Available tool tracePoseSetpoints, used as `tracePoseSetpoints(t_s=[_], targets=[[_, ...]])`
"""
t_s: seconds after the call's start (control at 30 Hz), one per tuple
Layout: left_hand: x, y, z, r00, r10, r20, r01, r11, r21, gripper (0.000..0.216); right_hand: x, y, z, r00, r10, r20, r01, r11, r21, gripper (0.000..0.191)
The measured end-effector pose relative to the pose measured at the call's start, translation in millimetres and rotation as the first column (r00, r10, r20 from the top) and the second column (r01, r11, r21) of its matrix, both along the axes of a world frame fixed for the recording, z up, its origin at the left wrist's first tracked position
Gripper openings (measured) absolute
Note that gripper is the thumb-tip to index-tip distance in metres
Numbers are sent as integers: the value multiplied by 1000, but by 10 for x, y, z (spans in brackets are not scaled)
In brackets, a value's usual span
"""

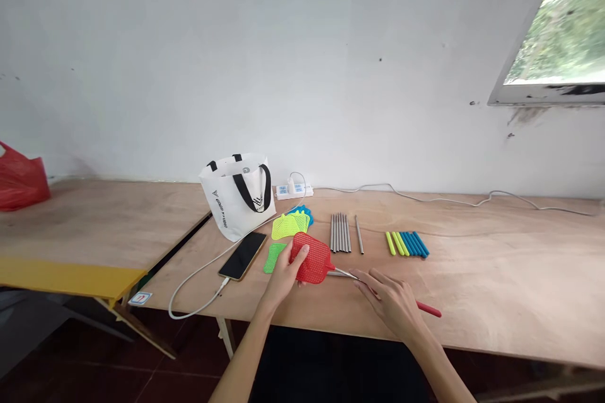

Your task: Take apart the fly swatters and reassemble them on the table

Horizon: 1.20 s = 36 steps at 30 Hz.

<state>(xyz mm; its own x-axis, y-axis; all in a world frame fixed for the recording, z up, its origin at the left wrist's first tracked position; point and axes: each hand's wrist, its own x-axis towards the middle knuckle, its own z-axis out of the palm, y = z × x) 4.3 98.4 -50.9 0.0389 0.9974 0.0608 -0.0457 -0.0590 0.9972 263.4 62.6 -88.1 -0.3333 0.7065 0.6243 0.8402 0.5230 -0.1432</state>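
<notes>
Over the surface [496, 277]: red swatter [331, 266], long axis ten to four o'clock.
Left hand [286, 267]: pinching mesh head [312, 258].
Right hand [390, 299]: gripping shaft [343, 272], nearer the four-o'clock handle [429, 309].

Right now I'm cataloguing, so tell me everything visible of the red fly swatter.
The red fly swatter has a squarish perforated head, apparently plastic, its neck meeting a silvery shaft that looks metal, with a red handle beyond. It slants over the tabletop, head left, handle lower right. The left hand's grip is on the head, thumb on top; the right hand's grip, on the shaft.
</notes>
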Motion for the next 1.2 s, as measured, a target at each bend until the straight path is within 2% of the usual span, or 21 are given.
tracePoseSetpoints(t_s=[0.13,0.3,0.53,0.73,0.87,0.97,1.07,1.2], targets=[[64,-30,-11,999,-8,-41,8,1000,15,43,-24,-2,-5,1000,-3,5,3,1000,-6,44],[125,-70,-2,991,19,-130,-5,994,112,36,-73,-15,-31,999,-8,32,8,1000,-15,45],[228,-108,-53,983,-19,-180,39,994,104,34,-140,-20,-100,1000,16,18,-15,1000,-7,45],[294,-118,-80,988,-23,-155,42,991,123,35,-97,-1,-89,998,58,18,-57,998,-37,42],[283,-120,-67,993,-54,-102,65,992,105,37,-132,-3,-59,999,43,-27,-44,999,-16,50],[230,-92,-60,996,-85,-27,88,991,97,39,-145,-12,0,998,33,-59,-38,995,-91,53],[132,-15,-71,997,-34,66,28,996,90,44,-70,-3,61,998,-5,-61,-6,984,-177,54],[-38,106,-75,986,79,145,-90,993,72,50,121,46,101,995,-85,-57,70,971,-227,57]])
